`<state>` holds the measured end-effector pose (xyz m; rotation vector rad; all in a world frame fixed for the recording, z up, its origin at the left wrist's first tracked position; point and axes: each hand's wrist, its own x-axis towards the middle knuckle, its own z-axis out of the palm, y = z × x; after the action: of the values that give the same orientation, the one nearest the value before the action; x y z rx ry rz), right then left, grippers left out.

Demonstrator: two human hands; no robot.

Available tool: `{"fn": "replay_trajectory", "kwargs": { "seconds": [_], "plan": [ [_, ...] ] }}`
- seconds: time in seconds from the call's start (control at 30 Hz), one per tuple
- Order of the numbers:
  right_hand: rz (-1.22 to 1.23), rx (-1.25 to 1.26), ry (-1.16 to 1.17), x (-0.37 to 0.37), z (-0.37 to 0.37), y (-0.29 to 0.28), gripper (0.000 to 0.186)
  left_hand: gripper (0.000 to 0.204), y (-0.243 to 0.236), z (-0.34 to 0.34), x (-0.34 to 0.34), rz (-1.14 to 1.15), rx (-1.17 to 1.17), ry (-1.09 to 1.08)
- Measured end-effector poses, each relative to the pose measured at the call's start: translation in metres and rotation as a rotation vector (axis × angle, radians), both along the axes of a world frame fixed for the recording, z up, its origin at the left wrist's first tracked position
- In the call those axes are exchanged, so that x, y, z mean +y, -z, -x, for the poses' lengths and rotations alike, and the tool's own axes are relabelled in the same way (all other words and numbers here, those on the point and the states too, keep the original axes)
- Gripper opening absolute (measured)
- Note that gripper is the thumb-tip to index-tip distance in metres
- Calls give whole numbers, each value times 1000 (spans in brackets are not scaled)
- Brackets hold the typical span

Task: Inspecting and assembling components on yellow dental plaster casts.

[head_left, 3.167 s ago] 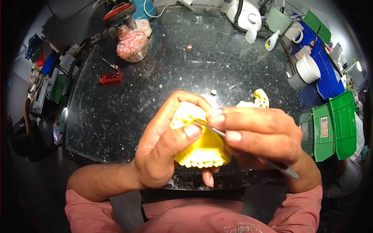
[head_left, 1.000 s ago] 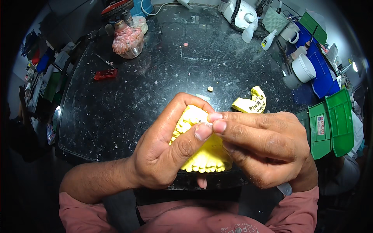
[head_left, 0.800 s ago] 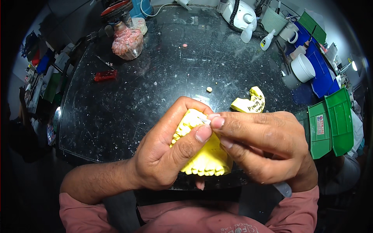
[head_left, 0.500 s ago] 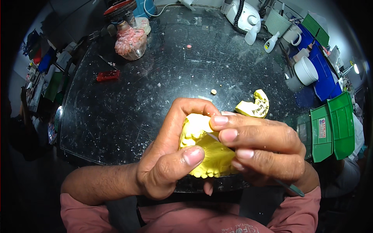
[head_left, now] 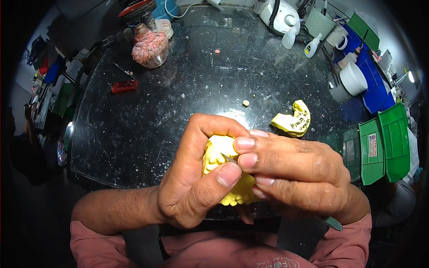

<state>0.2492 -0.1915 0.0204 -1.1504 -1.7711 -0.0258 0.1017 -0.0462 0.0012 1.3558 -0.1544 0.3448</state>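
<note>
A yellow plaster dental cast [head_left: 237, 194], with rows of moulded teeth along its edges, is gripped in my left hand [head_left: 187, 178], the index finger curled over its far side and the thumb lying across its face. My right hand [head_left: 299, 174] is closed on a slim metal hand tool [head_left: 333, 223]; its pointed tip touches the cast near the upper teeth, and its flat end sticks out below the hand. Just beyond my hands lie a curved yellow plaster piece [head_left: 286, 123] with handwriting on it and a small pale crumb [head_left: 245, 103].
At the dark worktop's [head_left: 116, 147] back stand a pink-crusted flask [head_left: 149, 49] and white machine [head_left: 277, 20]. A red item [head_left: 124, 87] lies left. Bottles, white tub [head_left: 351, 78], blue tray [head_left: 375, 100] and green bins [head_left: 393, 143] line the right. Other people are partly visible at both sides.
My hands and the cast have shifted slightly toward me since the earliest frame. Over the last second my left thumb has moved down, then slightly up and inward, and my right fingers have shifted on the tool.
</note>
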Motion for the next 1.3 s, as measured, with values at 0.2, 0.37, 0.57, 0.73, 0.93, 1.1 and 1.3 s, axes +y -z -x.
{"fn": "replay_trajectory", "kwargs": {
  "seconds": [0.2, 0.37, 0.57, 0.73, 0.93, 1.1, 1.3],
  "plan": [
    [35, -29, 15, -2, 2, -3, 32, 34, 7, -1, 0, -32, -21, -46],
    [38, -109, 8, -4, 0, -3, 32, 34, 8, -1, -1, -23, 3, -57],
    [31, 28, 9, -6, 0, 1, 38, 57, -2, 0, -5, 141, 157, -33],
    [-4, 51, -44, 1, 0, 4, 35, 64, 0, -3, -4, 209, 170, -51],
    [-30, 33, -29, 3, 1, 5, 33, 62, -1, -3, -6, 237, 172, -46],
    [-34, -38, -13, 3, 1, 4, 32, 57, 0, -3, -3, 157, 136, -36],
    [2, -22, 14, 2, 4, 2, 32, 37, 5, -3, 0, 113, -14, 22]
  ]
}}
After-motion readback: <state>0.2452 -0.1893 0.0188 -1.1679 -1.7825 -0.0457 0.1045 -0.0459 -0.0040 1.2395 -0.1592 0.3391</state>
